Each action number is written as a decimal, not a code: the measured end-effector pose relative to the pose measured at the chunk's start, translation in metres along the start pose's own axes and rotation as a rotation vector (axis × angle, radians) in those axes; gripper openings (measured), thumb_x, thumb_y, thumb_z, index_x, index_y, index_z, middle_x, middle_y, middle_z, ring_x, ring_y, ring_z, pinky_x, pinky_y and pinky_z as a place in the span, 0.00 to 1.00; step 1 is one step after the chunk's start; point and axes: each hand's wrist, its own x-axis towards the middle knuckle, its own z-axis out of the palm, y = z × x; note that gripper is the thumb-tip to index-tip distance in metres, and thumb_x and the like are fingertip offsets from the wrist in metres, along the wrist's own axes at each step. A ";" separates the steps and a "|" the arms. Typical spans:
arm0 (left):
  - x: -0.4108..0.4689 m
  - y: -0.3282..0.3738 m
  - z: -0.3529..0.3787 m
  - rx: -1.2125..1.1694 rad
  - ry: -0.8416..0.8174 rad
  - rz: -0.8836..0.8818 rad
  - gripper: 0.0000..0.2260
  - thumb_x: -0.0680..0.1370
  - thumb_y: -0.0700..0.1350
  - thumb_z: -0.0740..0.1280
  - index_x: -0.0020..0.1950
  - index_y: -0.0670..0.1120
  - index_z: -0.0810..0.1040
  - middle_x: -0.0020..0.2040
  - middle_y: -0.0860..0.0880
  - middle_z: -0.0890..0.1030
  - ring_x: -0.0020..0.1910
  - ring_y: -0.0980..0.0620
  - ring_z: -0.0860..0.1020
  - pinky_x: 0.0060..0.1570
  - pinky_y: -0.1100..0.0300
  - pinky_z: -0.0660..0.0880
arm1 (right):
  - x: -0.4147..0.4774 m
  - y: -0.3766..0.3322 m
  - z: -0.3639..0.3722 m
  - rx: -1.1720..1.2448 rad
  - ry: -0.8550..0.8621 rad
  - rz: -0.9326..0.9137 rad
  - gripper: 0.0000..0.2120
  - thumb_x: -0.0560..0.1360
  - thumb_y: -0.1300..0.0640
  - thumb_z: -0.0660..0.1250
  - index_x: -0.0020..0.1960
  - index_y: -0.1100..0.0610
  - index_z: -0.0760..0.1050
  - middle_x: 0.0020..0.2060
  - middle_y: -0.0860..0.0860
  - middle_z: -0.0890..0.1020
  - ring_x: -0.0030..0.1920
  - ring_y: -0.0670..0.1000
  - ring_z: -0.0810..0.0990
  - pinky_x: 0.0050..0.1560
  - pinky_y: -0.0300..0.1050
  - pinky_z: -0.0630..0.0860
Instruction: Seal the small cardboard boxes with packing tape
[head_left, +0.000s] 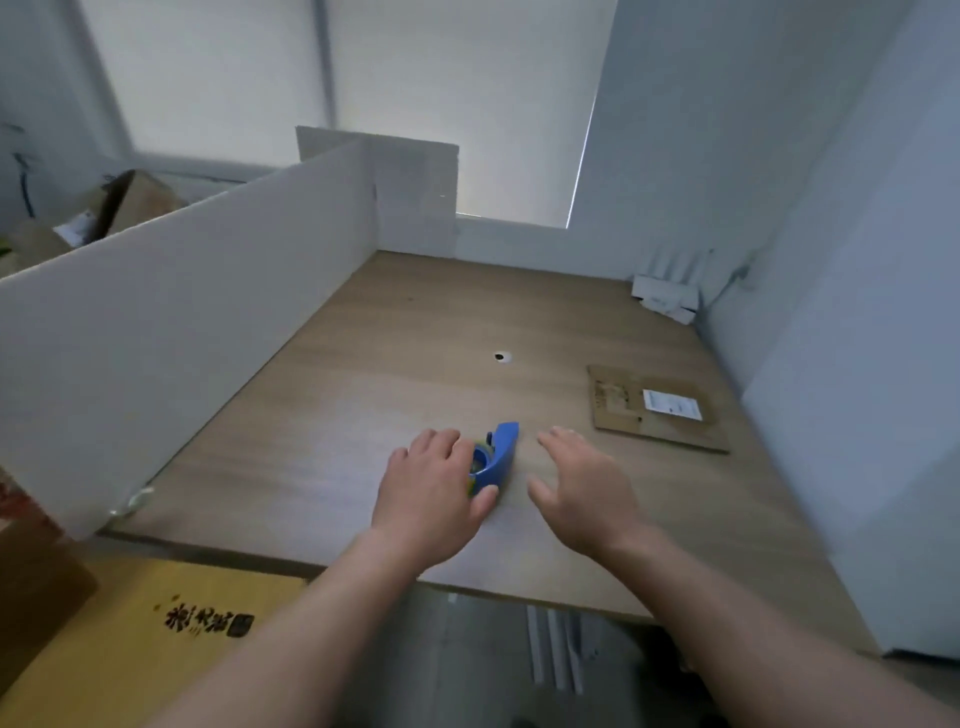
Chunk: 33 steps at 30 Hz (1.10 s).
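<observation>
From the head camera, the left hand (431, 488) lies over the left side of a blue tape dispenser (500, 451) that sits on the wooden table (363, 364), near its front edge. The fingers are bent down over the roll and the thumb presses against the dispenser's near end, so the hand grips it. The dispenser's blue nose points away from the person. The right hand (576, 488) hovers just right of the dispenser without touching it. Its fingers are spread and nearly straight, palm down, and it holds nothing. Further right and a little beyond this hand, a flat brown cardboard (623, 410) lies on the table, apart from both hands, with a white label (671, 404) on top. Whether it is a closed box or a folded sheet is unclear. A small round hole (501, 356) shows in the tabletop beyond the dispenser. A white partition (182, 338) runs along the table's left side, with brown boxes (130, 205) behind it. White packets (665, 299) sit in the far right corner. A yellow box (130, 639) with dark print stands below the table's front edge on the left.
</observation>
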 end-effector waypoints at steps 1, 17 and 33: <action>0.010 0.006 0.006 0.003 -0.013 0.018 0.30 0.71 0.65 0.48 0.61 0.51 0.76 0.60 0.53 0.76 0.62 0.48 0.73 0.55 0.52 0.72 | 0.005 0.012 0.000 -0.002 -0.004 0.016 0.27 0.78 0.50 0.64 0.76 0.54 0.67 0.75 0.52 0.69 0.76 0.52 0.63 0.74 0.52 0.64; 0.238 0.130 0.137 0.096 -0.238 0.083 0.26 0.80 0.62 0.57 0.72 0.49 0.68 0.73 0.50 0.68 0.72 0.47 0.64 0.66 0.49 0.67 | 0.153 0.258 0.020 0.053 -0.107 0.176 0.30 0.80 0.46 0.60 0.80 0.52 0.60 0.79 0.50 0.61 0.79 0.50 0.57 0.77 0.50 0.57; 0.384 0.203 0.279 0.087 -0.424 0.049 0.25 0.76 0.63 0.62 0.67 0.49 0.71 0.68 0.49 0.72 0.66 0.47 0.69 0.60 0.49 0.72 | 0.245 0.448 0.051 0.023 -0.287 0.363 0.25 0.74 0.44 0.63 0.69 0.49 0.69 0.65 0.48 0.72 0.68 0.53 0.69 0.66 0.56 0.71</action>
